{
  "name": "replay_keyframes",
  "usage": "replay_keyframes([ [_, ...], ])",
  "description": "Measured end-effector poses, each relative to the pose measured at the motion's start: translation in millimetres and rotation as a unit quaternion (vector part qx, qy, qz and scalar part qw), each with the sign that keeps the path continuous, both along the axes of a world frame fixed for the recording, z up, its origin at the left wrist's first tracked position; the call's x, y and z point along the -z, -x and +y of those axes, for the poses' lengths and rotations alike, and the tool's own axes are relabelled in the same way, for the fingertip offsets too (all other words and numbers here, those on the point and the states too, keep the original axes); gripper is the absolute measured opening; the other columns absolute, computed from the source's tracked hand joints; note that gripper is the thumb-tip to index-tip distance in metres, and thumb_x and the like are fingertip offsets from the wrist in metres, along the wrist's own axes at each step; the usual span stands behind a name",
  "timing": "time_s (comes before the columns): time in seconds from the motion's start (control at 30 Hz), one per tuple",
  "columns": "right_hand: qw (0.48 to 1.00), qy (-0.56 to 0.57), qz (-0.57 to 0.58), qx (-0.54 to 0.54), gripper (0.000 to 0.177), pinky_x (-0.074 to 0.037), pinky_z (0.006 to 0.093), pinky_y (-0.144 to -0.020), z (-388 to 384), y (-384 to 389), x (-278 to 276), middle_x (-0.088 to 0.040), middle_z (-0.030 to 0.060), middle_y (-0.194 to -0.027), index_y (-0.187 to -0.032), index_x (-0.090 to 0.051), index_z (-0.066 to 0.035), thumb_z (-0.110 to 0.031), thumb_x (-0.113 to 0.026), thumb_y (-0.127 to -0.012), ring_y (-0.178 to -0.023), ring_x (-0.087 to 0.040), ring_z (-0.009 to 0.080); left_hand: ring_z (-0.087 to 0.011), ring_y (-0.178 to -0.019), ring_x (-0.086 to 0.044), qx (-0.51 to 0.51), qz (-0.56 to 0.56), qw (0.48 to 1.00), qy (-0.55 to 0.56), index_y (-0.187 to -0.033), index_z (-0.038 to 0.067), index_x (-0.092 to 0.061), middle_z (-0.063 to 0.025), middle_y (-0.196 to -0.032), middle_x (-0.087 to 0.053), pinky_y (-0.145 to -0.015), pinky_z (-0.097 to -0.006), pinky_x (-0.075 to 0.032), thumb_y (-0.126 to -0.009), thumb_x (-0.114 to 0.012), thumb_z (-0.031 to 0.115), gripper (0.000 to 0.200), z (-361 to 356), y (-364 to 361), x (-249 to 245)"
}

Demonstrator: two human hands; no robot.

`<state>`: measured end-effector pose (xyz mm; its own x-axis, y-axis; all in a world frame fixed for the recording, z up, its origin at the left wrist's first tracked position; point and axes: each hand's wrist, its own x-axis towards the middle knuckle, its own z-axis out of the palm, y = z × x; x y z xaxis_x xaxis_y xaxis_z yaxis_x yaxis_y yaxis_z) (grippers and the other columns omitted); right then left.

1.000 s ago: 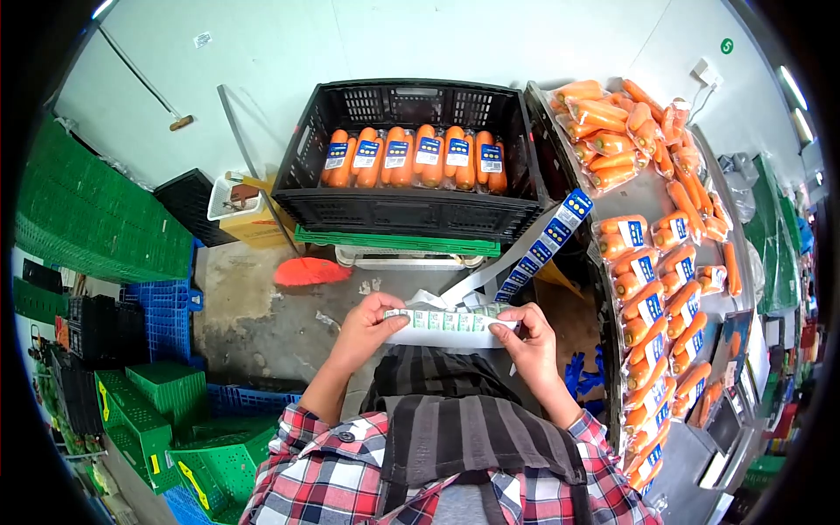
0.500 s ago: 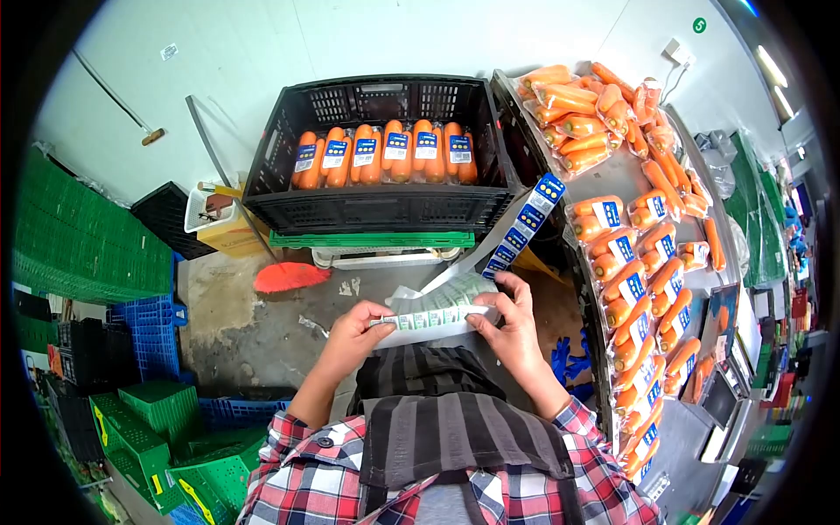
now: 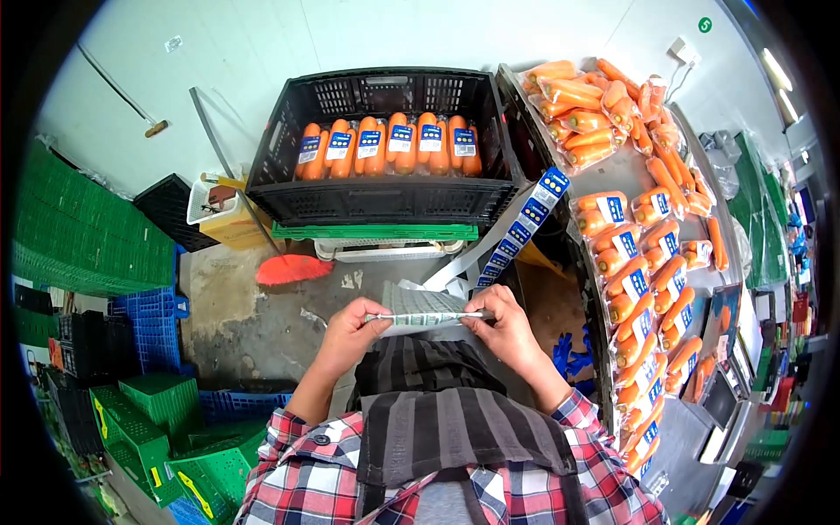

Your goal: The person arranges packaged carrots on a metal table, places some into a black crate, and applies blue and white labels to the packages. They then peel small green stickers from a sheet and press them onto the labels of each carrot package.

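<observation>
Between my two hands, in front of the apron, stretches a sheet of labels [image 3: 426,318] on translucent backing. My left hand [image 3: 354,330] pinches its left end with thumb and fingers. At the opposite end my right hand [image 3: 503,323] pinches it the same way. Behind my right hand a strip of blue-and-white labels [image 3: 520,233] rises toward the metal table. Bagged carrots [image 3: 398,144] with such labels stand in a row inside a black crate [image 3: 381,203]. More labelled carrot packs [image 3: 631,283] lie on the table at my right.
Unlabelled bagged carrots [image 3: 582,109] are piled at the table's far end. A red broom head [image 3: 294,269] rests on the floor by a white bin [image 3: 210,210]. Green crates [image 3: 96,232] are stacked at left, with more green crates [image 3: 162,411] below.
The label sheet has tilted, so its front face shows less and its back part stands up more. Both hands keep their pinch on it. The view has shifted slightly.
</observation>
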<state>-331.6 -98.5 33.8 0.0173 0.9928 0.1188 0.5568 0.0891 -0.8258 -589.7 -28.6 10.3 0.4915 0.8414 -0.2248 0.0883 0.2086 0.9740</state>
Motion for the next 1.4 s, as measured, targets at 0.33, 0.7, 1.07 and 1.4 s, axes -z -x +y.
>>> replay_keyframes([
  [0.33,0.998,-0.042,-0.048,0.018,0.010,-0.039,0.0342,-0.074,-3,8,-4,-0.057,0.0080,-0.075,-0.076,-0.059,-0.005,-0.006,-0.068,-0.071,-0.078,-0.052,0.0269,-0.0017,-0.066,-0.048,-0.087,0.015,0.996,0.007,-0.082,0.001,-0.059,0.0033,-0.074,-0.060,-0.060,-0.0183,-0.040,-0.084,-0.063,0.010,0.009,1,2,-1],
  [0.7,0.998,-0.031,-0.031,0.036,0.010,-0.041,0.0334,-0.073,-7,3,-10,-0.060,0.0065,-0.074,-0.076,-0.061,-0.004,-0.009,-0.069,-0.074,-0.075,-0.054,0.0241,-0.0070,-0.082,-0.056,-0.039,-0.138,0.988,0.051,-0.105,0.001,-0.052,-0.0051,-0.092,-0.063,-0.073,-0.0206,-0.044,-0.086,-0.058,0.004,0.019,6,-2,-6],
  [1.07,0.996,0.058,0.061,0.015,0.010,-0.041,0.0327,-0.072,-10,6,-9,-0.059,0.0074,-0.073,-0.076,-0.061,-0.003,-0.007,-0.069,-0.075,-0.074,-0.054,0.0232,-0.0064,-0.084,-0.056,-0.018,-0.101,0.995,-0.007,-0.112,0.003,-0.053,-0.0031,-0.094,-0.063,-0.074,-0.0210,-0.044,-0.085,-0.057,0.000,0.027,6,0,-26],
  [1.4,0.998,0.051,0.035,-0.015,0.008,-0.041,0.0334,-0.073,-10,3,-10,-0.057,0.0077,-0.073,-0.077,-0.061,-0.004,-0.008,-0.068,-0.075,-0.076,-0.054,0.0243,-0.0034,-0.073,-0.054,0.004,-0.044,0.999,0.029,-0.096,0.001,-0.060,0.0002,-0.083,-0.063,-0.065,-0.0175,-0.043,-0.084,-0.060,0.003,0.012,7,6,-20],
])
